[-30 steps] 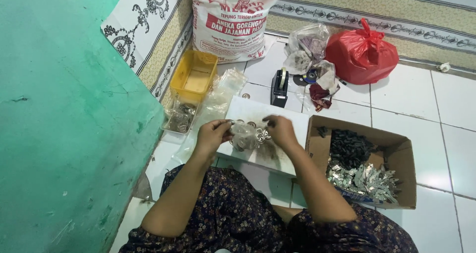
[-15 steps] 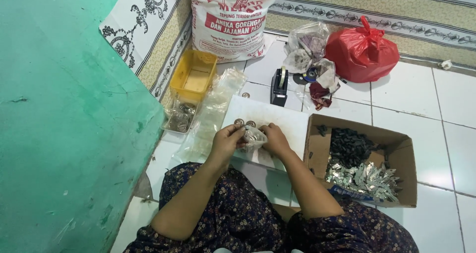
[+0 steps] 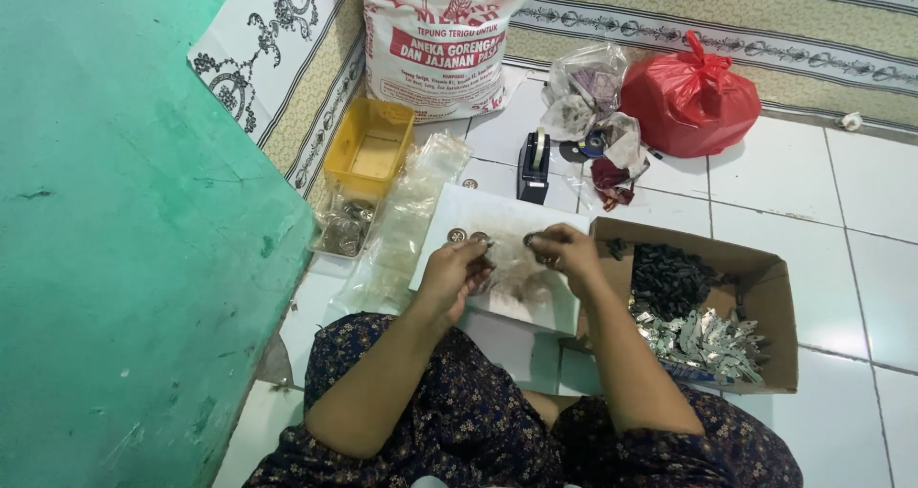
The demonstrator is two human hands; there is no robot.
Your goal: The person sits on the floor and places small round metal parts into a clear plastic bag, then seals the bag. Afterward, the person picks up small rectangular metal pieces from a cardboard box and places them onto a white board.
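Inspector: White floor tiles (image 3: 861, 211), green wall on the person's left, patterned skirting at the back. Work surface is a white board (image 3: 497, 259) lying flat on the tiles before the knees.

Clerk: And the hands?

Inspector: Left hand (image 3: 457, 273) and right hand (image 3: 564, 251) meet above the board, a small clear plastic bag (image 3: 516, 270) stretched between them. Fingers of both are pinched narrow on its upper edge, one hand at each side. What the bag contains is too blurred to tell.

Clerk: Handling?

Inspector: Judged light, limp and slippery; thin film would likely tear if pulled hard. Best hold is at the mouth corners, as here, with the bottom hanging over the board.

Clerk: Surroundings?

Inspector: Two small round metal pieces (image 3: 467, 236) lie on the board just beside the left hand. Cardboard box (image 3: 765, 287) to the right holds dark parts and shiny metal strips. Yellow tub (image 3: 368, 151), tape dispenser (image 3: 534, 166), red bag (image 3: 690, 98) and large printed sack (image 3: 435, 39) sit further back.
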